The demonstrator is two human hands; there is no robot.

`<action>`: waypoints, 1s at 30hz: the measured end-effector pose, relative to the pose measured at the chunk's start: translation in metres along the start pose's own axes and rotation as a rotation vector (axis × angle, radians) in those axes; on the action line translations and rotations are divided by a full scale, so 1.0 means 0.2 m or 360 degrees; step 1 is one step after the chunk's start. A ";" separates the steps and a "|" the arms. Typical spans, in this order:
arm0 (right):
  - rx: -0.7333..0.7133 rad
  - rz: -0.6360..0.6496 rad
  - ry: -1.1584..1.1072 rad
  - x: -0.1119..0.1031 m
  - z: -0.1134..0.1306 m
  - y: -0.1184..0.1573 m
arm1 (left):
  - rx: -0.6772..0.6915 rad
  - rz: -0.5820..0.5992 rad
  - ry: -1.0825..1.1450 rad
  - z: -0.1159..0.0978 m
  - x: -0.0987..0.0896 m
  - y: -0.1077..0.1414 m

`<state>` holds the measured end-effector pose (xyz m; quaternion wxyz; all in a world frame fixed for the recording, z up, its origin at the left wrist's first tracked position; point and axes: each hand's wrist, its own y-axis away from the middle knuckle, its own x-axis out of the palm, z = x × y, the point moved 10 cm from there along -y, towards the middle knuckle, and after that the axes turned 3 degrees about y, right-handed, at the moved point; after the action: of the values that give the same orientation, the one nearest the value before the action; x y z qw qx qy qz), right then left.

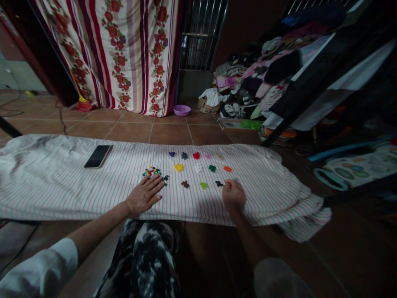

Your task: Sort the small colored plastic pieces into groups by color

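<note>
My left hand (pixel 145 194) lies flat on the striped cloth, fingers stretched out. Its fingertips reach the edge of a mixed heap of small coloured pieces (pixel 151 171), with a few dark pieces (pixel 166 178) beside them. My right hand (pixel 234 195) is closed, thumb against bent fingers; whatever it pinches is hidden. Just left of it sits a small black pile (pixel 219 183), and a bit of light blue (pixel 236 179) shows behind it. Sorted by colour, other little piles include yellow (pixel 179 167), white (pixel 198 167), dark green (pixel 212 168), orange (pixel 227 169), brown (pixel 185 184) and lime green (pixel 204 185).
Along the far row are red (pixel 196 155), dark blue (pixel 171 154), grey (pixel 184 155), pink (pixel 207 156) and beige (pixel 220 156) piles. A phone (pixel 98 157) rests on the cloth (pixel 56 182) at left. Beyond stand a purple basin (pixel 182 110) and heaped clothes (pixel 248 78).
</note>
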<state>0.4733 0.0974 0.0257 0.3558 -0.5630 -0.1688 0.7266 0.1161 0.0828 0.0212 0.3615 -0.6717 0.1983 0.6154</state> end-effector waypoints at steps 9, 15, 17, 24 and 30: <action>-0.0011 -0.0002 -0.0001 0.00 0.01 0.00 | -0.0172 -0.0032 0.0020 0.11 -0.02 0.07; 0.0014 0.0009 -0.0003 0.00 0.00 0.00 | -0.0113 0.0026 0.0044 0.10 0.01 0.08; 0.0025 0.0015 -0.0002 0.00 0.00 -0.01 | -0.0078 0.0037 0.0041 0.08 0.01 0.06; 0.0015 0.0030 -0.0031 0.00 0.01 -0.01 | -0.0083 -0.0071 0.0073 0.10 0.00 -0.01; 0.0010 0.0024 -0.0018 0.00 0.01 -0.01 | -0.0164 -0.0151 0.0092 0.14 -0.01 0.01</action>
<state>0.4729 0.0981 0.0274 0.3510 -0.5590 -0.1642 0.7331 0.0950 0.1004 0.0234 0.3494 -0.7155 0.1448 0.5874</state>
